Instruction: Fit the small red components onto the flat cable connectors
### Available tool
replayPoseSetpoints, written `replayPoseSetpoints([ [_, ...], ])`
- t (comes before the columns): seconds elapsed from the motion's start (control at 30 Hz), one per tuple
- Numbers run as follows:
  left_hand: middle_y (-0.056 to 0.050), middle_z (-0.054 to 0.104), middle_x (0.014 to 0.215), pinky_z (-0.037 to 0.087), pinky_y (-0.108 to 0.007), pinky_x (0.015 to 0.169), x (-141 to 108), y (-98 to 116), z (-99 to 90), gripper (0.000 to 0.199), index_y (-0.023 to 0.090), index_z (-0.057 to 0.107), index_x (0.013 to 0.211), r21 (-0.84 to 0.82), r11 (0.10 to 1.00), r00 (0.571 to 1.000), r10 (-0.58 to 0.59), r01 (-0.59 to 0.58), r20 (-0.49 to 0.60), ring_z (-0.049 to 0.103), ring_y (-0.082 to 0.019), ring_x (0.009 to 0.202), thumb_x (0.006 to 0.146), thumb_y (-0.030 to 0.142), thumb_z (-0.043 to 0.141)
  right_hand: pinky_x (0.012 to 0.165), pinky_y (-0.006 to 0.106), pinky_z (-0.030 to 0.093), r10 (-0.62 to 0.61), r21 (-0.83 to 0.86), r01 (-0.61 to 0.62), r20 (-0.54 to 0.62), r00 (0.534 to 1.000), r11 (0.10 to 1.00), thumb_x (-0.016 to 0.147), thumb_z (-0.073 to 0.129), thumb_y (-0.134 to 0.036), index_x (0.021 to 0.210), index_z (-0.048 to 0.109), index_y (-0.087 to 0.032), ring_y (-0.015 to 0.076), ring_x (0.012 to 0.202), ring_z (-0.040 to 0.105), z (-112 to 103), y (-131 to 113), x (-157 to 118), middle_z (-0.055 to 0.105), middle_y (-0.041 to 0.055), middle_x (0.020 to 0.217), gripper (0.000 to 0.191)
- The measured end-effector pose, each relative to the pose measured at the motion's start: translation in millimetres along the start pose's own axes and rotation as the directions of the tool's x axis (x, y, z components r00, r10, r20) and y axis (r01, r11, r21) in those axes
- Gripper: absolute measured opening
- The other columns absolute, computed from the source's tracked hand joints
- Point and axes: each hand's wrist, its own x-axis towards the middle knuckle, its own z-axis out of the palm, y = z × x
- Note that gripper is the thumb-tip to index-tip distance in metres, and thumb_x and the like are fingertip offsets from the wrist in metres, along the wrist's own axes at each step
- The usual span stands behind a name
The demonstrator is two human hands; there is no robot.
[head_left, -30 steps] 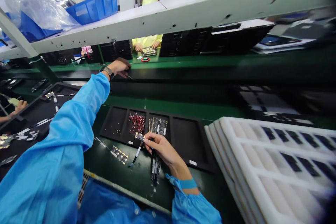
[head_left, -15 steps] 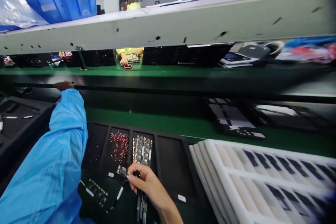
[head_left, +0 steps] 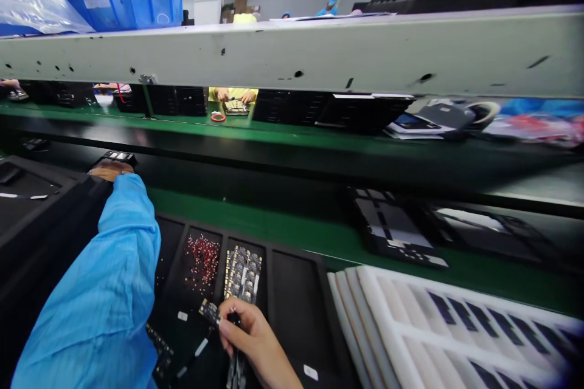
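Note:
My left hand [head_left: 111, 171], at the end of a blue sleeve [head_left: 114, 255], reaches to the green line at the far left. Its fingers appear closed on the near edge of a flat black device [head_left: 119, 156], though partly hidden. My right hand [head_left: 249, 331] pinches a small circuit board [head_left: 210, 311] between thumb and fingers. From that board hangs a thin dark lead with a white label [head_left: 201, 346]. Silver prongs, apparently tweezers [head_left: 235, 371], stick out below the same hand. A strip of joined boards [head_left: 160, 346] lies beside it, partly behind the sleeve.
A black compartment tray [head_left: 292, 304] holds small red parts [head_left: 203, 260] and circuit boards [head_left: 244, 270]. White foam trays [head_left: 392, 310] with dark pieces stand at right. More devices [head_left: 396, 225] lie on the line. A pale beam [head_left: 255, 55] crosses above; a person in yellow [head_left: 233, 94] works beyond.
My left hand, blurred before, now shows at the black device, which has come into view. The right hand keeps its grip on the board. The whole view has tilted and shifted slightly.

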Motion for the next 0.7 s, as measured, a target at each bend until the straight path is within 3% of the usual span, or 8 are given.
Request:
replayPoseSetpoints([
  [0.07,-0.039,0.048,0.155,0.033,-0.08,0.11,0.5,4.1,9.6,0.063,0.001,0.056,0.145,0.018,0.998,0.993,-0.051,0.053,-0.103,0.03,-0.06,0.154,0.092,0.035,0.064,0.058,0.023,0.039,-0.004,-0.001,0.004,-0.01,1.0,1.0,0.077,0.087,-0.065,0.083,0.063,-0.021,0.01,0.055,0.046,-0.4,-2.3,-1.1,0.055,-0.0038,0.061,0.051],
  [0.13,-0.04,0.037,0.163,0.031,-0.077,0.114,1.2,11.0,21.7,0.063,-0.002,0.052,0.148,0.023,1.0,0.986,-0.017,0.021,-0.168,0.024,-0.056,0.158,0.091,0.027,0.059,0.058,0.024,0.039,-0.005,-0.003,0.005,-0.014,1.0,1.0,0.078,0.086,-0.065,0.082,0.063,-0.02,0.0102,0.056,0.046,-0.7,-4.9,-2.5,0.055,-0.0039,0.061,0.05],
  [0.2,-0.038,0.037,0.164,0.032,-0.068,0.117,1.4,21.9,34.7,0.06,-0.004,0.054,0.146,0.027,0.997,0.984,0.075,-0.071,-0.164,0.028,-0.049,0.157,0.091,0.021,0.056,0.059,0.024,0.039,-0.003,-0.008,0.003,-0.01,1.0,1.0,0.079,0.086,-0.065,0.082,0.062,-0.02,0.0105,0.056,0.045,-0.6,-7.0,-3.5,0.054,-0.0038,0.061,0.05],
  [0.3,-0.037,0.052,0.151,0.036,-0.059,0.113,-3.0,45.9,49.3,0.051,-0.005,0.062,0.136,0.01,0.985,0.978,0.173,-0.173,-0.118,0.044,-0.045,0.145,0.092,0.019,0.054,0.059,0.025,0.038,0.002,-0.01,-0.002,-0.007,1.0,1.0,0.08,0.086,-0.065,0.082,0.062,-0.02,0.0109,0.056,0.045,-0.1,-8.1,-3.4,0.055,-0.0034,0.061,0.051],
  [0.4,-0.035,0.062,0.139,0.041,-0.054,0.106,-19.0,75.2,50.3,0.048,-0.002,0.066,0.134,-0.02,0.971,0.968,0.235,-0.238,-0.084,0.055,-0.044,0.133,0.094,0.019,0.051,0.059,0.026,0.037,-0.007,-0.003,0.007,-0.049,0.999,1.0,0.078,0.086,-0.067,0.081,0.062,-0.02,0.0108,0.055,0.044,0.0,-6.9,-1.8,0.055,-0.0036,0.06,0.053],
  [0.57,-0.03,0.068,0.138,0.045,-0.045,0.104,-75.0,122.0,17.2,0.047,0.004,0.07,0.136,-0.034,0.902,0.902,0.431,-0.431,-0.009,0.061,-0.037,0.131,0.096,0.014,0.047,0.057,0.027,0.035,-0.072,0.039,0.077,-0.11,0.991,0.996,0.075,0.089,-0.066,0.081,0.06,-0.021,0.0115,0.053,0.043,-2.4,-8.5,-0.4,0.054,-0.0037,0.057,0.053],
  [0.7,-0.021,0.08,0.115,0.05,-0.039,0.096,-123.2,137.7,-33.1,0.03,0.012,0.083,0.106,-0.017,0.802,0.787,0.589,-0.596,0.185,0.07,-0.033,0.114,0.079,0.014,0.071,0.056,0.028,0.036,-0.134,0.038,0.139,-0.117,0.984,0.99,0.073,0.092,-0.061,0.082,0.061,-0.022,0.0134,0.055,0.045,-2.5,-15.0,-0.2,0.054,-0.0032,0.058,0.051],
])
